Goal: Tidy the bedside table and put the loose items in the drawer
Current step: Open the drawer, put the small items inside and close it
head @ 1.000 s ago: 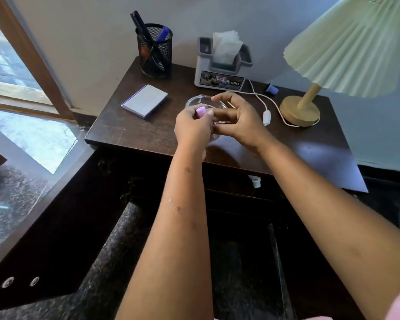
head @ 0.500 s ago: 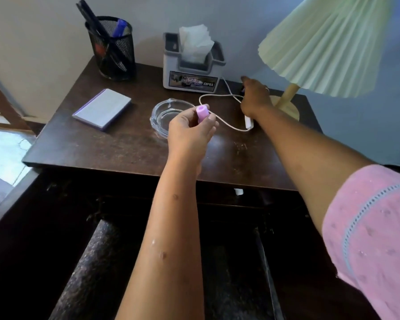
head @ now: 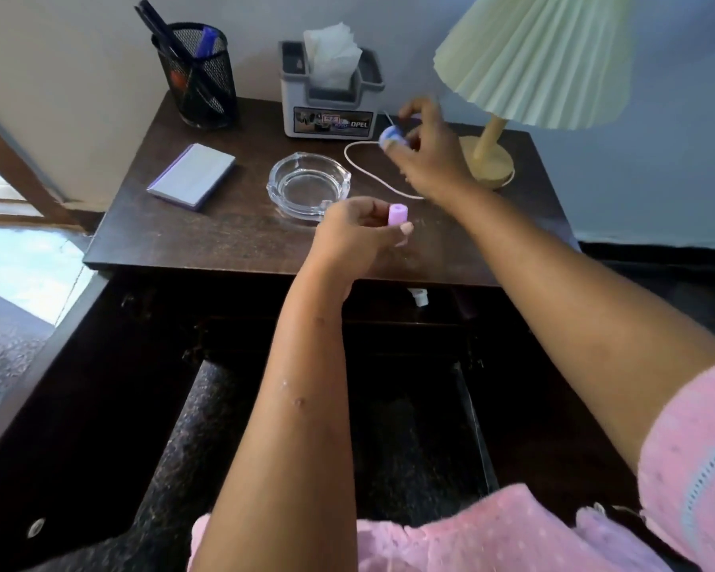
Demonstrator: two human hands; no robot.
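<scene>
Pink plastic, a small cap (head: 397,213), is pinched upright in the left hand (head: 357,235) over the near edge of the bedside table (head: 207,237). Farther right, the right hand (head: 428,158) pinches a small blue piece (head: 390,136) just above the white lamp cord (head: 362,169).

Gathering loose bits looks like the step in hand. Next, both pieces should go to the drawer, whose white knob (head: 419,298) shows below the tabletop, and one hand must free itself to pull it.

Left of the hands, the glass ashtray (head: 306,187) holds nothing. At the far edge, the mesh cup (head: 198,82) holds pens and the grey box (head: 331,113) holds tissues.
</scene>
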